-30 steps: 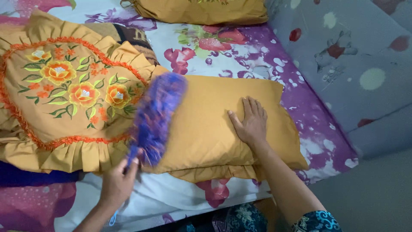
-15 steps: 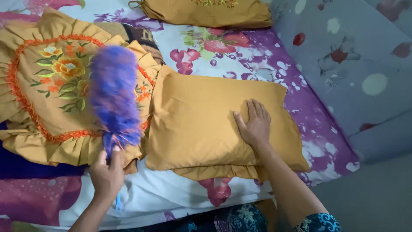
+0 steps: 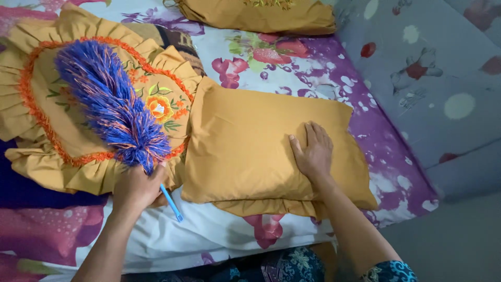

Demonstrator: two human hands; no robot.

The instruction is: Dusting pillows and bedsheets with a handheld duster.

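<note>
The left hand (image 3: 136, 187) is clamped around the thin blue handle of a feather duster (image 3: 112, 107), fingers curled shut, the handle's tip poking out near and to the right of the fist. The duster's fluffy blue and purple head stretches away to the far left and lies across the heart-shaped ruffled cushion (image 3: 47, 130), covering a good part of its orange flower embroidery. The right hand (image 3: 313, 154) lies flat and open, fingers spread a little, palm down on the plain mustard pillow (image 3: 245, 141) toward its right side, gripping nothing. That pillow sits just right of the ruffled cushion, their edges touching. A second layer of the same yellow cloth peeks out under its near edge; whether that is a flap or another pillow is hard to make out. At the far edge a third yellow cushion (image 3: 261, 13) is cut off by the frame. Between the cushions a dark patterned item (image 3: 180, 44) shows only a sliver. Everything rests on a flowered bedsheet (image 3: 292, 62) in white, pink and purple. To the right runs a grey-blue spotted cover (image 3: 438, 89), dropping to a plain grey floor (image 3: 459, 245). Both forearms rise from the near edge, with patterned dark clothing just visible there
</note>
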